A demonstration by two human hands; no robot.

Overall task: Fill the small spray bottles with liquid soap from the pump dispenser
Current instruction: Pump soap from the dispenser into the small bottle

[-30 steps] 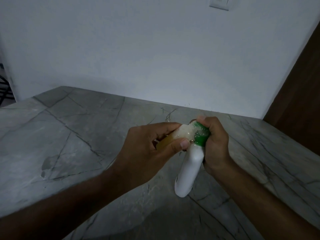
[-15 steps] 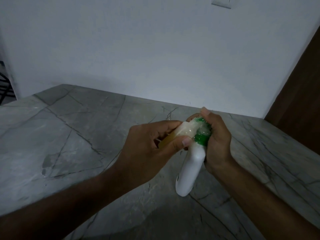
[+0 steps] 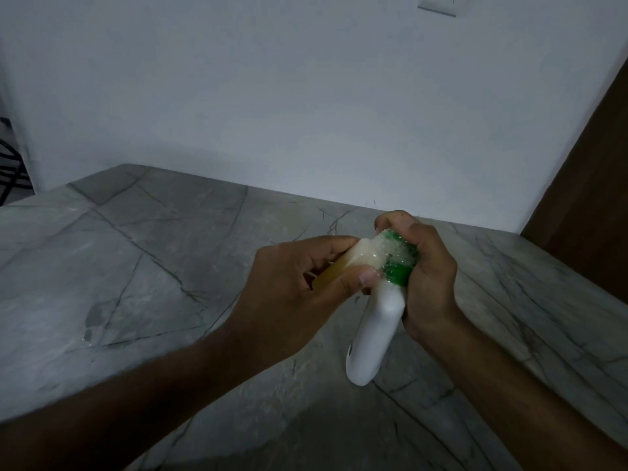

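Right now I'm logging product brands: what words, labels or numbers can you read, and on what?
None can be read.
White bottle: plain side, no label showing.
Green cap: only foam.
Yellowish bottle in the left hand: no print visible.
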